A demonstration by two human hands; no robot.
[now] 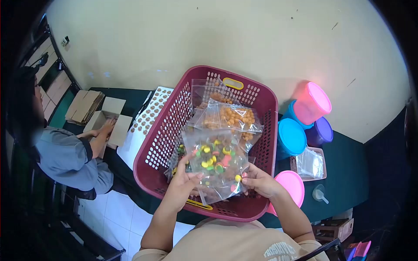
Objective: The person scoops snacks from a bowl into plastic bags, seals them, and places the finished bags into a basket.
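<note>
A clear plastic bag (213,161) with yellow, green and pink round pieces is held over the near part of a maroon laundry basket (150,167). My left hand (182,185) grips its left side, thumb on top. On the right, my right hand (261,180) pinches the bag's lower corner. Beneath and beyond it in the basket lie more clear bags, among them a bag of orange round balls (235,116). Other bags with dark and green contents show partly at the left, mostly hidden.
Right of the basket stand a pink tub (311,104), blue tub (291,138), purple tub (320,131), a box of clear bags (311,164) and a cup with a spoon (320,193). At left, a co-worker (74,152) reaches into a cardboard box (114,105), near a sticker sheet (150,113).
</note>
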